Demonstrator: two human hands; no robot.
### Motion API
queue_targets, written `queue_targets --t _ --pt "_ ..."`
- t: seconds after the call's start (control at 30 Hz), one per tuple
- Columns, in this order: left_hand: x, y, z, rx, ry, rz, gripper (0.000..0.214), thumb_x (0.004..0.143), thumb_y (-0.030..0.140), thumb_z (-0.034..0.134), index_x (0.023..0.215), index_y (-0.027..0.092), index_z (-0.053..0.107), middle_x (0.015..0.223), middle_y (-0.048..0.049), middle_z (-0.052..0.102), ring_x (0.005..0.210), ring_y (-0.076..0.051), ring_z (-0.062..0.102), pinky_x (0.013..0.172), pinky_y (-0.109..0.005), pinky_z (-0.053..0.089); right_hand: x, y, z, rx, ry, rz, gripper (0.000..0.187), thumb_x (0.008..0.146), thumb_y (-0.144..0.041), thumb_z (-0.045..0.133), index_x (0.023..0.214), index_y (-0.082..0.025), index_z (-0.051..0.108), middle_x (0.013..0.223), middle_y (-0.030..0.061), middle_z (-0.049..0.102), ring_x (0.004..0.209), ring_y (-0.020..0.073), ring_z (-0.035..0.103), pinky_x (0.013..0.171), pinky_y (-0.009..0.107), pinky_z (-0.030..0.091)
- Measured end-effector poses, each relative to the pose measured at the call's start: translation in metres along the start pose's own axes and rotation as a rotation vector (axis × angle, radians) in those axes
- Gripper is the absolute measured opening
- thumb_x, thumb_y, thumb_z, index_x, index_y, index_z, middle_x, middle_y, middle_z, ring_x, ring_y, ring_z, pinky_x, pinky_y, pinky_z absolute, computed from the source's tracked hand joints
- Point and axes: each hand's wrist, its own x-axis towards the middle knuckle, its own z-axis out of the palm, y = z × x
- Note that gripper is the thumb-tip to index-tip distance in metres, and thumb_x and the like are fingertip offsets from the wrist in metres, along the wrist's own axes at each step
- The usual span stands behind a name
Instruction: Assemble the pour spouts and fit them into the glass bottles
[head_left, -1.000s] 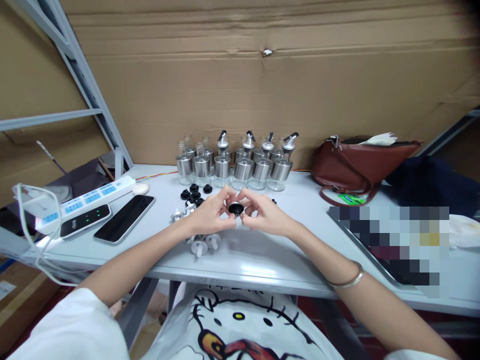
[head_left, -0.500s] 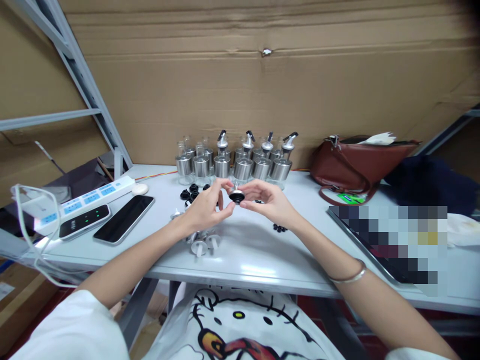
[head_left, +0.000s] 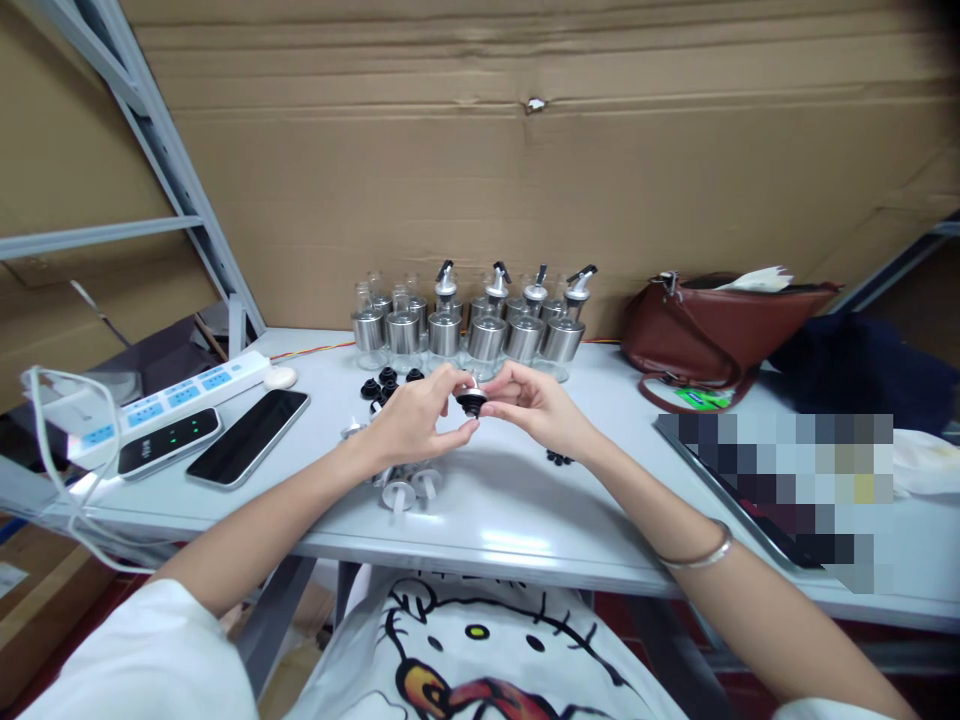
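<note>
Between my two hands, just above the table (head_left: 495,500), is a bottle pourer (head_left: 472,402) with a metal disc on top and a ribbed black stopper pointing down. My left hand (head_left: 409,415) pinches it from the left, thumb below and fingers above. From the right, my right hand (head_left: 544,408) grips its edge between thumb and fingers. Black stoppers (head_left: 387,378) lie behind my left hand. Metal pourer tops (head_left: 399,494) sit partly under my left wrist. Small black pieces (head_left: 559,457) lie below my right wrist.
Glass bottles with metal sleeves (head_left: 486,340) stand in rows at the back, several with pourers fitted. To the left are a power strip (head_left: 187,392), a phone (head_left: 249,438) and a black-faced device (head_left: 169,443). A brown bag (head_left: 720,325) rests at the right.
The pourer has tilted slightly, showing more of its stopper's underside end. My left thumb has shifted a little lower and right; both hands remain in nearly the same place.
</note>
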Motion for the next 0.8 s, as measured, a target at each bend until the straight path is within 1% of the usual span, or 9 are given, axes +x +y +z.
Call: queue_targets --t 0.33,0.47,0.5,0.57,0.63,0.67,0.7,0.73,0.8 --pt "0.000 0.002 0.001 0.031 0.007 0.013 0.019 0.078 0.024 0.051 0.095 0.019 0.044 0.082 0.0014 0.048 0.056 -0.008 0.048 0.057 -0.023 0.039 0.000 0.005 0.001 -0.075 -0.023 -0.009 0.034 0.073 -0.043 0.070 0.078 -0.020 0.045 0.085 0.0054 0.070 0.086 0.0209 0.069 0.079 0.038 0.054" --pt "0.001 0.002 0.001 0.069 0.025 0.046 0.018 0.073 0.020 0.050 0.089 0.018 0.043 0.076 0.0023 0.046 0.054 -0.009 0.044 0.054 -0.023 0.036 0.000 0.000 0.000 -0.128 -0.032 -0.046 0.027 0.077 -0.040 0.067 0.086 -0.019 0.052 0.094 0.0076 0.069 0.091 0.0211 0.068 0.082 0.038 0.053" --pt "0.001 0.002 0.001 0.091 0.028 0.060 0.018 0.071 0.019 0.050 0.088 0.019 0.043 0.075 0.0023 0.046 0.055 -0.010 0.044 0.055 -0.023 0.036 0.000 -0.003 -0.003 -0.142 -0.014 -0.065 0.026 0.079 -0.039 0.065 0.090 -0.019 0.053 0.096 0.0081 0.069 0.090 0.0208 0.068 0.082 0.038 0.053" --pt "0.002 0.002 0.000 0.139 0.024 0.083 0.017 0.068 0.017 0.049 0.084 0.019 0.043 0.074 0.0019 0.046 0.057 -0.012 0.045 0.057 -0.024 0.037 0.001 -0.006 -0.011 -0.206 0.092 -0.112 0.023 0.082 -0.038 0.060 0.095 -0.019 0.054 0.094 0.0079 0.070 0.084 0.0198 0.068 0.079 0.038 0.053" --pt "0.003 0.002 -0.001 0.183 0.003 0.097 0.017 0.067 0.017 0.049 0.082 0.019 0.043 0.074 0.0010 0.048 0.060 -0.013 0.047 0.061 -0.026 0.039 0.003 -0.008 -0.025 -0.393 0.256 -0.135 0.017 0.084 -0.034 0.055 0.091 -0.018 0.056 0.084 0.0065 0.070 0.077 0.0191 0.067 0.075 0.036 0.052" --pt "0.003 0.002 -0.002 0.201 -0.014 0.098 0.016 0.066 0.017 0.049 0.081 0.019 0.043 0.075 0.0005 0.048 0.061 -0.014 0.047 0.062 -0.026 0.039 0.005 -0.007 -0.032 -0.545 0.313 -0.123 0.013 0.085 -0.030 0.053 0.088 -0.018 0.058 0.080 0.0059 0.070 0.075 0.0193 0.066 0.074 0.035 0.050" --pt "0.003 0.002 -0.002 0.216 -0.035 0.098 0.016 0.066 0.018 0.048 0.081 0.019 0.043 0.076 0.0000 0.049 0.062 -0.015 0.048 0.063 -0.027 0.040 0.006 -0.006 -0.040 -0.707 0.331 -0.092 0.011 0.085 -0.026 0.052 0.085 -0.018 0.060 0.078 0.0060 0.070 0.076 0.0199 0.065 0.073 0.034 0.049" --pt "0.003 0.003 -0.003 0.230 -0.055 0.098 0.016 0.065 0.018 0.048 0.081 0.019 0.044 0.076 -0.0003 0.049 0.063 -0.015 0.048 0.064 -0.027 0.040 0.006 -0.004 -0.047 -0.862 0.304 -0.051 0.011 0.084 -0.022 0.051 0.085 -0.017 0.062 0.080 0.0068 0.071 0.078 0.0207 0.065 0.073 0.033 0.048" --pt "0.003 0.003 -0.003 0.248 -0.083 0.099 0.017 0.064 0.018 0.048 0.081 0.019 0.045 0.077 -0.0008 0.049 0.063 -0.016 0.048 0.066 -0.028 0.041 0.007 0.002 -0.059 -1.115 0.194 0.048 0.015 0.083 -0.016 0.050 0.085 -0.016 0.066 0.088 0.0086 0.072 0.084 0.0231 0.064 0.074 0.032 0.046"
